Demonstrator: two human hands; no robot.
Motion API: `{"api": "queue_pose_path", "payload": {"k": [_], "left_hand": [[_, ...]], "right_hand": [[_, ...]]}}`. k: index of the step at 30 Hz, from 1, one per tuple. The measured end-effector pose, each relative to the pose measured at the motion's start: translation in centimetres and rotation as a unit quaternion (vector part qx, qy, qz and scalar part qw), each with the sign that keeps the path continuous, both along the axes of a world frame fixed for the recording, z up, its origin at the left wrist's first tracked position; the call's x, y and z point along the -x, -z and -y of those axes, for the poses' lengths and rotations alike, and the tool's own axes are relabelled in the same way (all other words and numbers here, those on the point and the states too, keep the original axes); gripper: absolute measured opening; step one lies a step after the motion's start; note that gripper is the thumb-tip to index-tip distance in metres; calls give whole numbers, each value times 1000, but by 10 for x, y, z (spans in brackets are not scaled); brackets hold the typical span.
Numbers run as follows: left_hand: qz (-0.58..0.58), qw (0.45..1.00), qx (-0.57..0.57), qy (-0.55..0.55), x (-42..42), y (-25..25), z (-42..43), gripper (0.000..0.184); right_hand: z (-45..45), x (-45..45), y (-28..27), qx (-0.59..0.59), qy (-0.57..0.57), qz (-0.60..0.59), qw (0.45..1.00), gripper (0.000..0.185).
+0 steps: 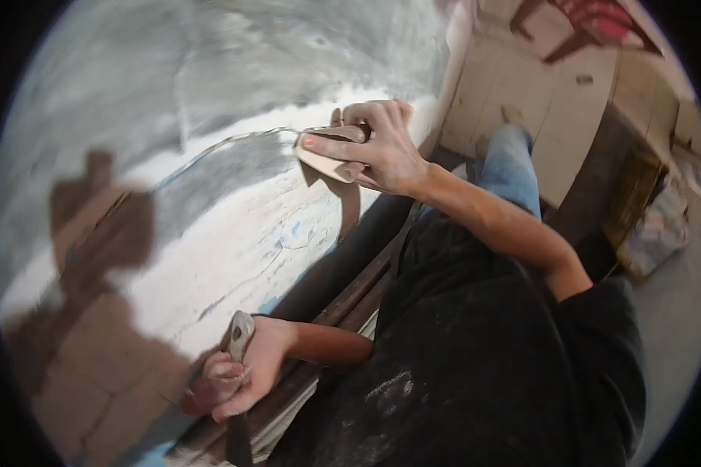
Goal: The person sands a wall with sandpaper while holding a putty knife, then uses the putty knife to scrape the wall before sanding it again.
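My right hand [391, 149] pinches a pale spreader [325, 163] at the patchy wall [218, 261]; my left hand [249, 372] grips a tool handle [242, 327]

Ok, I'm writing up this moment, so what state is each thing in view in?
Wall: patchy grey and white, cracked
Pale flat tool: held at the wall
Right hand: gripping it
Grey-ended tool: held
Left hand: closed around it
Black shirt: smudged white
Red object: blurred, state unclear

a foot [514, 115] and a small dark scrap [584, 79] rest on the pale, lined floor [554, 117].
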State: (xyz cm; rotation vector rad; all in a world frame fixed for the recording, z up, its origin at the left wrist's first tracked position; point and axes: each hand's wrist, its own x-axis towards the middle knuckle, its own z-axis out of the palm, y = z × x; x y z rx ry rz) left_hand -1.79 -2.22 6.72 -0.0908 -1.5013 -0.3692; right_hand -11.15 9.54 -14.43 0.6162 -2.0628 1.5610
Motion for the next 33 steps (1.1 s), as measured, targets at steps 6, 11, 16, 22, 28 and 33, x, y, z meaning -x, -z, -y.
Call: {"api": "queue_pose_path", "payload": {"k": [6, 11, 16, 22, 28, 33], "left_hand": [[10, 1000, -24, -15, -7, 3, 3, 43], [29, 983, -180, 23, -30, -5, -4, 54], [280, 858, -426, 58, -45, 44, -31, 45], [502, 574, -504, 406, -4, 79, -79, 33], [546, 570, -515, 335, -7, 118, -108, 37], [531, 601, -467, 372, -1, 142, -152, 36]], "right_hand": [[-55, -4, -15, 48, 18, 233, 971, 42], [-145, -33, -26, -61, 86, 303, 947, 33], [-221, -68, -8, -98, 124, 344, 926, 25], [-209, -70, -43, 14, 56, 394, 917, 24], [-188, -56, -109, -57, -103, 287, 951, 34], [-208, -65, -107, -98, -111, 268, 952, 36]]}}
